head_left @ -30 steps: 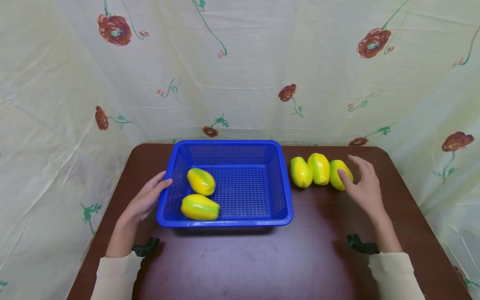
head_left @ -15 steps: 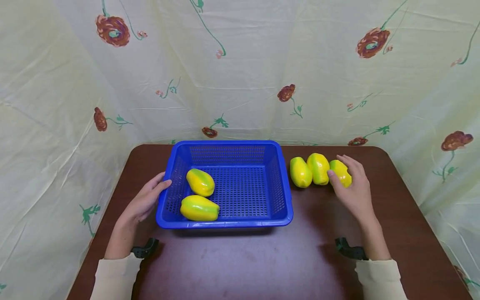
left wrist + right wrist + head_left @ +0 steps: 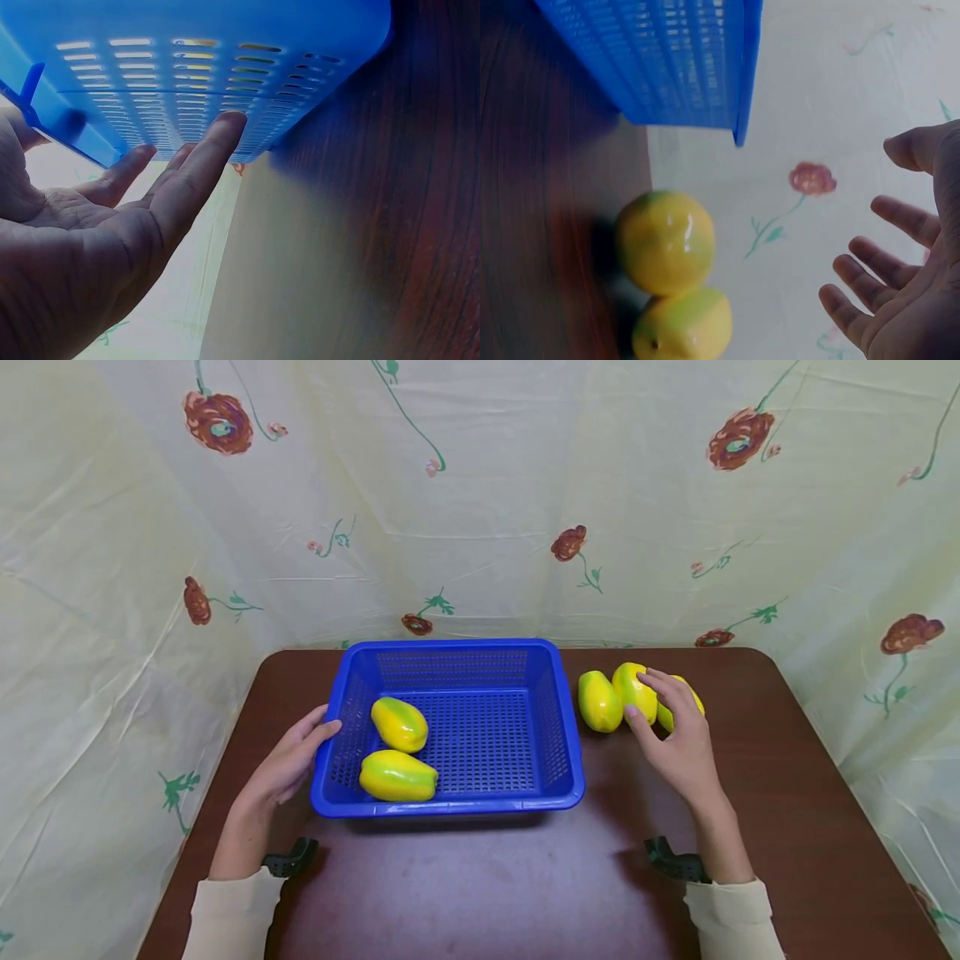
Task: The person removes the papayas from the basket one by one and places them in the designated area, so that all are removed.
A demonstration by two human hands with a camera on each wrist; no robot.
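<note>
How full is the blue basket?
Partly full: two yellow-green fruits lie in the left part of the blue basket, and its mesh floor shows to their right.

No lettering, label, brand, number or sign can be read anywhere in your three views at this moment.

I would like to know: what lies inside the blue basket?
In the blue basket, two yellow-green fruits lie near its left side. The basket's bottom directly beneath them is covered, so I cannot see it.
</note>
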